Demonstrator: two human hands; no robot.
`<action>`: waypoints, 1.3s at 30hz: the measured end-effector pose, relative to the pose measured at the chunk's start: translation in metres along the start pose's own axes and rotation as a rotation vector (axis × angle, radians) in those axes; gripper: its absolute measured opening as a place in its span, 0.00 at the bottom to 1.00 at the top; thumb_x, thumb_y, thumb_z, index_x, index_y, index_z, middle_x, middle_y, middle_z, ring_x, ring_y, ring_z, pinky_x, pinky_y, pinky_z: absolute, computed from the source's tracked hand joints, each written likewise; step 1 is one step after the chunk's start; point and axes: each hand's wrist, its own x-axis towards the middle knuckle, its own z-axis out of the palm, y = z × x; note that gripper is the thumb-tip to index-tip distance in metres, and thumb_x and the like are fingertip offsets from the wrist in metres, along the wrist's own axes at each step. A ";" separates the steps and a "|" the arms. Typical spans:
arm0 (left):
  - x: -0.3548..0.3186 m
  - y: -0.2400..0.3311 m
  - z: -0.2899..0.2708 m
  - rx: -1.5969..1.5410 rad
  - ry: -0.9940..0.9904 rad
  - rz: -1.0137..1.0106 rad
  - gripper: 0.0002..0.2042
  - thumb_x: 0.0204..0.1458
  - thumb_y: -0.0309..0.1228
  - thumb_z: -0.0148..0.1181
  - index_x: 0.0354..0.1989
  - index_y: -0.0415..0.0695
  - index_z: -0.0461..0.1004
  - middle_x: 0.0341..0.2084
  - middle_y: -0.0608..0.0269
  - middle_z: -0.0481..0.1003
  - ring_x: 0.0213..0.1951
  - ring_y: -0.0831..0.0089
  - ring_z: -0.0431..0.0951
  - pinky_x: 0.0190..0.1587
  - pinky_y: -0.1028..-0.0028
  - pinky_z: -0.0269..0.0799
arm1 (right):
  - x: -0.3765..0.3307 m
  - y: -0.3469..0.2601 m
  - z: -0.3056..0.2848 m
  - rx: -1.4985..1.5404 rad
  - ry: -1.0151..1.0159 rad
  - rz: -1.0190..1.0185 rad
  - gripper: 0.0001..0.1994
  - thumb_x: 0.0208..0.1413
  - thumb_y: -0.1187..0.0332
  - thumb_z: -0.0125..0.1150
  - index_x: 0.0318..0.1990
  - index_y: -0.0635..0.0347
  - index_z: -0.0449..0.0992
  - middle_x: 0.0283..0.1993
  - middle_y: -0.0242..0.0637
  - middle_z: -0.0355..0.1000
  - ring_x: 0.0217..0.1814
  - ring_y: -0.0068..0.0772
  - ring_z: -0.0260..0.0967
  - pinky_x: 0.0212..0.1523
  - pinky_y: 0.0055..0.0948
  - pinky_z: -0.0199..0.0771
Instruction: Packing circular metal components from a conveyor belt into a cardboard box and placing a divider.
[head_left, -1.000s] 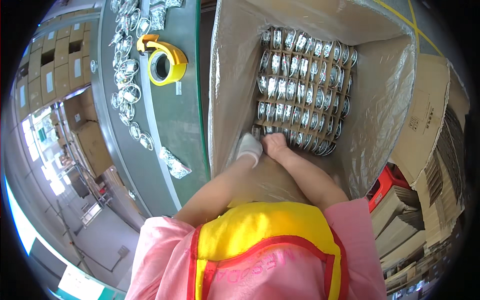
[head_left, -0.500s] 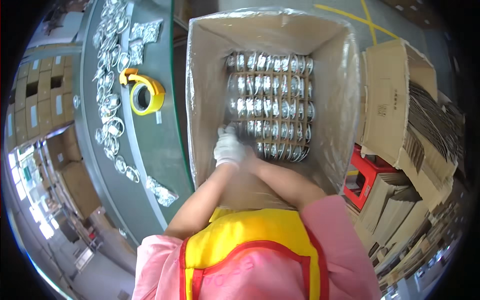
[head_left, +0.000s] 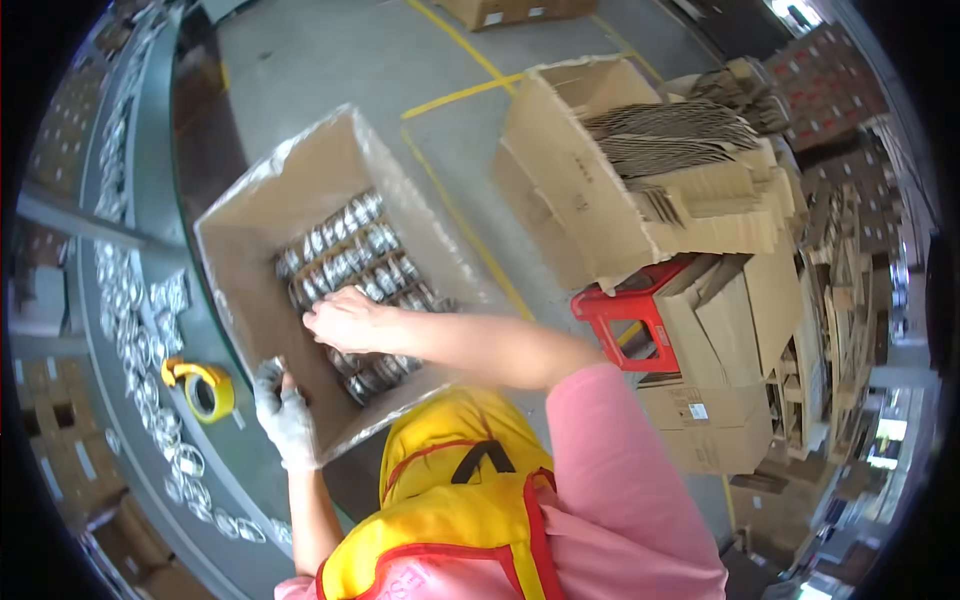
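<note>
A large cardboard box (head_left: 300,150) with shiny tape along its rim holds rows of silvery ring-shaped pieces (head_left: 345,265), parted by cardboard dividers. My left hand (head_left: 286,420), in a white glove, is closed over the near left rim of the box, thumb toward the inside. Inside the box, my right hand (head_left: 345,320) is over the middle rows, its fingers bent together and pointing down among the pieces. Its fingertips are partly hidden, and I cannot make out what they hold. My right forearm covers part of the nearer rows.
A green-topped conveyor (head_left: 240,465) runs along the left, with many loose silvery rings (head_left: 150,370) and a yellow tape dispenser (head_left: 208,392). To the right, an open carton (head_left: 560,190) of cardboard sheets stands near a red plastic stool (head_left: 630,325). Yellow lines (head_left: 460,97) mark the floor.
My hands, close together at the near left of the rows before, are apart now. The left has moved to the rim, the right over the middle rows. The whole view has turned rightward.
</note>
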 end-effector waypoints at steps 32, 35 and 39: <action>-0.039 0.080 0.409 0.151 -0.624 -0.099 0.04 0.51 0.19 0.49 0.33 0.40 0.70 0.23 0.68 0.70 0.20 0.83 0.68 0.22 0.82 0.65 | -0.512 0.604 -0.353 -0.271 -0.373 1.686 0.51 0.30 0.44 0.68 0.64 0.42 0.47 0.65 0.39 0.52 0.69 0.50 0.38 0.64 0.48 0.40; -0.037 0.083 0.424 0.220 -0.687 -0.047 0.04 0.50 0.19 0.51 0.33 0.40 0.70 0.23 0.66 0.70 0.20 0.82 0.69 0.23 0.80 0.66 | -0.507 0.599 -0.353 -0.201 -0.437 1.654 0.46 0.32 0.41 0.65 0.62 0.42 0.54 0.61 0.38 0.58 0.66 0.50 0.46 0.63 0.47 0.44; -0.036 0.096 0.452 0.173 -0.716 0.155 0.04 0.48 0.19 0.53 0.33 0.39 0.70 0.24 0.62 0.72 0.21 0.79 0.71 0.24 0.79 0.67 | -0.484 0.567 -0.369 -0.411 -0.315 1.548 0.38 0.37 0.38 0.59 0.57 0.43 0.63 0.57 0.42 0.63 0.62 0.46 0.53 0.61 0.47 0.48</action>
